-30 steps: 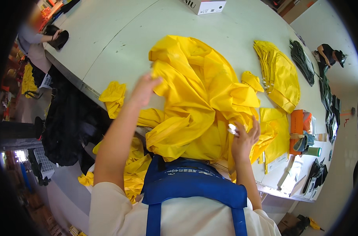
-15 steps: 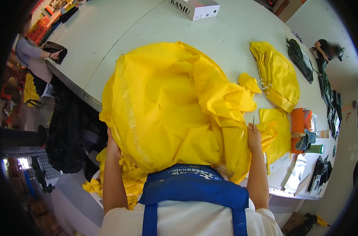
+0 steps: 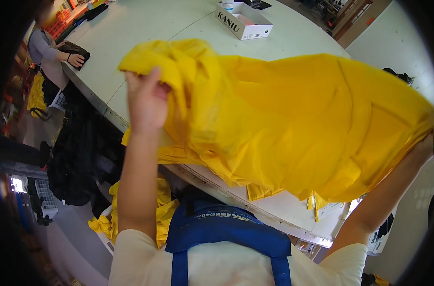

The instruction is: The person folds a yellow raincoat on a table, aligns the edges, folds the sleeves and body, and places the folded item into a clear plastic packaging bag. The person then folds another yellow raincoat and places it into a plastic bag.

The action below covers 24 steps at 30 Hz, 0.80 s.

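Note:
A large yellow garment (image 3: 293, 119) of smooth, waterproof-looking fabric is stretched in the air above the table, creased and partly blurred. At its left end my left hand (image 3: 148, 102) is closed on a bunched part, thumb and fingers against the cloth. Far to the right, my right hand (image 3: 421, 147) grips the other end, its fingers mostly hidden by fabric. The small metal snips seen earlier at my right hand do not show now. Under the garment, lower yellow folds hang near the table's front edge.
The pale table (image 3: 140, 45) bears an open white box (image 3: 245, 31) at the back. At far left a person handles a black folded item (image 3: 76, 52). Dark cloth (image 3: 81, 157) hangs at the left, and yellow cloth (image 3: 162, 205) is heaped below the table edge.
The garment went from a rounded heap in front of me to a wide spread. My left hand moved up and away from me; my right hand moved far right and slightly up.

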Each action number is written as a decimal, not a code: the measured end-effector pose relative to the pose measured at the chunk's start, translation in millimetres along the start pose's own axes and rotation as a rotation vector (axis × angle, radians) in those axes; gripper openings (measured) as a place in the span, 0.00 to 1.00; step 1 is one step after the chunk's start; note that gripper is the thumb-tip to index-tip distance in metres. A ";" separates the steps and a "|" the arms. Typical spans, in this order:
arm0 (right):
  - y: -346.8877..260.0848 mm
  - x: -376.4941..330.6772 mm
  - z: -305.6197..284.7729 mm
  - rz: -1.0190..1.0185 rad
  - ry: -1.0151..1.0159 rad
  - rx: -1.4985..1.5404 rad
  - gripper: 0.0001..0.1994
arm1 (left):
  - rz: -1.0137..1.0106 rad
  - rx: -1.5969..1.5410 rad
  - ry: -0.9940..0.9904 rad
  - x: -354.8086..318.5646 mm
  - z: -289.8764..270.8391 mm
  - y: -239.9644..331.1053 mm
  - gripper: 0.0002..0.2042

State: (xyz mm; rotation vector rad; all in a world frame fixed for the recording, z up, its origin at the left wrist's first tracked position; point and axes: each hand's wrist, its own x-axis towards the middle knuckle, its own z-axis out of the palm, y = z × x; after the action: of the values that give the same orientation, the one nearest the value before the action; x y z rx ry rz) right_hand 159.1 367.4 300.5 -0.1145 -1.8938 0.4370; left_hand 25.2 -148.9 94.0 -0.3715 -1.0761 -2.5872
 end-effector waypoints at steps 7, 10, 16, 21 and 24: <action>-120.8 -182.4 166.4 0.203 -1.112 0.827 0.15 | -0.637 0.227 0.189 -106.7 -13.6 -71.2 0.28; -164.7 -272.1 171.9 0.054 -0.956 0.455 0.15 | -0.832 0.044 0.138 -152.8 -26.4 -71.7 0.33; -184.2 -373.7 147.4 0.394 -1.151 0.911 0.10 | -0.651 0.079 -0.110 -141.6 -32.6 -40.4 0.40; -184.2 -369.0 160.2 0.668 -1.246 1.087 0.13 | -0.544 0.319 -0.242 -118.8 -29.3 -34.8 0.38; -162.9 -331.2 159.1 1.196 -1.024 1.531 0.10 | -0.544 0.373 -0.262 -84.0 -22.7 -23.4 0.35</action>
State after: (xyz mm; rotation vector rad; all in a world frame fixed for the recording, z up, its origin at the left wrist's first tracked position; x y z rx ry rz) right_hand 153.6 82.7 17.0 0.0480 -1.5910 3.0242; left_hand 90.6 -134.0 33.9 -0.3704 -1.9470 -2.7366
